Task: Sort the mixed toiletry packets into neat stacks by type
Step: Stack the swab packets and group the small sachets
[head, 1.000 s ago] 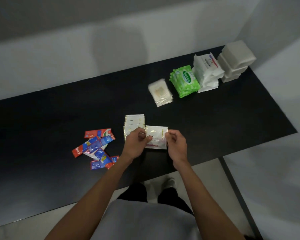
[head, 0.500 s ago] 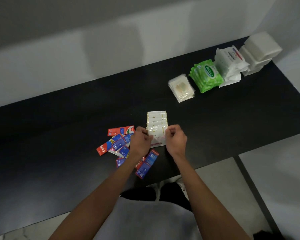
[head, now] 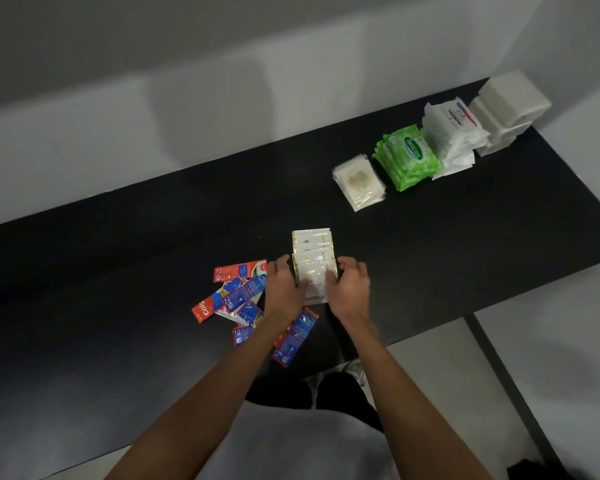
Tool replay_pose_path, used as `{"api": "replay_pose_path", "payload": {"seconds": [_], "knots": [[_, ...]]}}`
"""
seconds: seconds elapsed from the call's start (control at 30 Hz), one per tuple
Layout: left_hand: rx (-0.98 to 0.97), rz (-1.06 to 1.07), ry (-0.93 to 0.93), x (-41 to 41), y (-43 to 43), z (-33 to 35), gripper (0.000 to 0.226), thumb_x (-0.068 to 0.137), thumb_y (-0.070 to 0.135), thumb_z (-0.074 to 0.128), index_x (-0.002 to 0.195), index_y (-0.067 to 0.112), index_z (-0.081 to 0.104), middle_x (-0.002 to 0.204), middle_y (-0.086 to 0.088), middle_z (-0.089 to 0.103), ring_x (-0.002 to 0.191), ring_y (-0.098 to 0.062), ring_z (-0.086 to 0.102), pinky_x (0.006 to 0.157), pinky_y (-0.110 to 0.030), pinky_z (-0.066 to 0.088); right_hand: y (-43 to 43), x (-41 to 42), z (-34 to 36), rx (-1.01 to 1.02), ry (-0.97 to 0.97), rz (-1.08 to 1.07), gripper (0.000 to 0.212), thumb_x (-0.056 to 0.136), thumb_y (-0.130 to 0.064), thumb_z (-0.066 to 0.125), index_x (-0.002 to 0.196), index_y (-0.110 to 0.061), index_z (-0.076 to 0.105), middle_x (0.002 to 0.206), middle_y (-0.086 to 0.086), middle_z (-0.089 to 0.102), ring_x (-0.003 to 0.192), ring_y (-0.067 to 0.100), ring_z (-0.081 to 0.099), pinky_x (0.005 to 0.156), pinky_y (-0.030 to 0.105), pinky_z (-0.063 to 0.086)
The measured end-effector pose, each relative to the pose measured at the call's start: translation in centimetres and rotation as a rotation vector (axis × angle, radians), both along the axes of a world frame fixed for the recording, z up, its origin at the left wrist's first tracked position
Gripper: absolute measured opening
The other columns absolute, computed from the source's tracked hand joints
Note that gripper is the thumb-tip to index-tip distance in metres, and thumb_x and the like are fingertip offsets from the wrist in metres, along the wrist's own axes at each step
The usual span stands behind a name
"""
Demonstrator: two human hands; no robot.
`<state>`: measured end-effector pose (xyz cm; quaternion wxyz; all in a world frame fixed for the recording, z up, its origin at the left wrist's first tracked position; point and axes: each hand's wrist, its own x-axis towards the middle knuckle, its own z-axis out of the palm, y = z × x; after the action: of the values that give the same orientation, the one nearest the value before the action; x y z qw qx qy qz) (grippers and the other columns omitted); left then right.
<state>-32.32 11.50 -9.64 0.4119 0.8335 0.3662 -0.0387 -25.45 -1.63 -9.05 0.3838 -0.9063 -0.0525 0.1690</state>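
Our left hand [head: 284, 289] and right hand [head: 349, 289] each pinch a side edge of the white sachets [head: 312, 252], which are fanned at the near middle of the tabletop [head: 465, 254]. We judge them light, floppy and slick, so we would grip the sealed edges and square them gently.

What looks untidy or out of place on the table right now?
The red-and-blue toothpaste sachets lie jumbled at odd angles beside the left hand. One stray sachet sits apart, nearer the front edge of the table. The white sachets are fanned, not squared.
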Motion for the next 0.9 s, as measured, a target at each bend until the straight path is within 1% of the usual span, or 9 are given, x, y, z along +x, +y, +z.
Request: {"api": "replay_pose_path", "payload": {"seconds": [0.03,0.1,0.17,0.27,0.4,0.57,0.73,0.8,0.9], "knots": [[0.009,-0.004,-0.021,0.2,0.0,0.0,0.073,0.093,0.013,0.077,0.155,0.014,0.039,0.152,-0.009,0.043,0.130,-0.027,0.059,0.110,-0.043,0.053,0.1,0.1,-0.1,-0.005,-0.003,0.005,0.032,0.103,-0.021,0.067,0.134,-0.014,0.062,0.135,0.007,0.053,0.118,0.025,0.060,0.092,0.033,0.054],[0.041,-0.012,-0.055,0.6,0.1,0.0,0.072,0.091,0.010,0.077,0.153,0.014,0.041,0.149,-0.009,0.049,0.136,-0.026,0.051,0.111,-0.036,0.045,0.4,0.4,-0.3,-0.009,-0.010,0.011,0.031,0.103,-0.019,0.066,0.133,-0.015,0.064,0.134,0.007,0.054,0.117,0.027,0.062,0.094,0.038,0.057],[0.045,-0.002,-0.088,1.0,0.2,0.1,0.071,0.090,0.008,0.077,0.151,0.016,0.041,0.145,-0.009,0.054,0.138,-0.025,0.046,0.103,-0.031,0.041,0.8,0.9,-0.4,-0.010,-0.018,0.022,0.030,0.103,-0.017,0.065,0.133,-0.015,0.065,0.133,0.008,0.055,0.117,0.028,0.062,0.094,0.040,0.057],[0.023,0.041,-0.131,1.7,0.4,0.4,0.074,0.088,0.004,0.077,0.150,0.020,0.039,0.141,-0.010,0.056,0.133,-0.026,0.052,0.101,-0.035,0.049,1.5,1.9,-0.2,-0.030,-0.033,0.039,0.032,0.103,-0.016,0.066,0.134,-0.014,0.065,0.133,0.010,0.057,0.120,0.028,0.060,0.091,0.037,0.054],[0.025,0.066,-0.163,3.0,0.9,0.3,0.073,0.087,0.003,0.077,0.147,0.021,0.041,0.140,-0.012,0.057,0.129,-0.029,0.059,0.102,-0.047,0.056,2.6,3.1,0.0,-0.041,-0.061,0.037,0.032,0.101,-0.014,0.066,0.134,-0.014,0.064,0.130,0.011,0.061,0.119,0.030,0.059,0.088,0.041,0.055],[0.007,0.081,-0.164,4.6,1.8,0.5,0.072,0.088,0.002,0.077,0.149,0.020,0.043,0.143,-0.012,0.054,0.131,-0.028,0.057,0.107,-0.046,0.054,3.7,4.4,0.2,-0.042,-0.078,0.029,0.036,0.101,-0.015,0.067,0.135,-0.016,0.057,0.130,0.010,0.063,0.121,0.031,0.058,0.086,0.045,0.056],[-0.001,0.084,-0.168,5.9,3.2,0.5,0.072,0.086,0.003,0.078,0.147,0.020,0.043,0.144,-0.013,0.051,0.131,-0.031,0.058,0.102,-0.052,0.058,4.2,5.6,0.3,0.096,-0.052,0.002,0.049,0.099,-0.013,0.070,0.143,-0.016,0.050,0.134,0.009,0.062,0.125,0.029,0.058,0.096,0.043,0.054],[0.013,0.071,-0.153,6.3,3.7,0.8,0.073,0.086,0.004,0.079,0.147,0.018,0.043,0.145,-0.013,0.049,0.131,-0.030,0.058,0.102,-0.051,0.057,4.0,5.5,0.5,0.091,-0.066,0.060,0.055,0.096,-0.017,0.074,0.144,-0.020,0.048,0.139,0.010,0.056,0.126,0.027,0.055,0.095,0.040,0.054],[0.060,0.047,-0.128,6.9,4.5,1.4,0.071,0.085,0.004,0.080,0.145,0.014,0.044,0.143,-0.014,0.049,0.127,-0.030,0.057,0.102,-0.043,0.056,3.3,4.6,0.3,-0.032,-0.213,0.209,0.061,0.087,-0.024,0.083,0.140,-0.027,0.051,0.143,0.004,0.050,0.123,0.026,0.052,0.093,0.042,0.056]]}}
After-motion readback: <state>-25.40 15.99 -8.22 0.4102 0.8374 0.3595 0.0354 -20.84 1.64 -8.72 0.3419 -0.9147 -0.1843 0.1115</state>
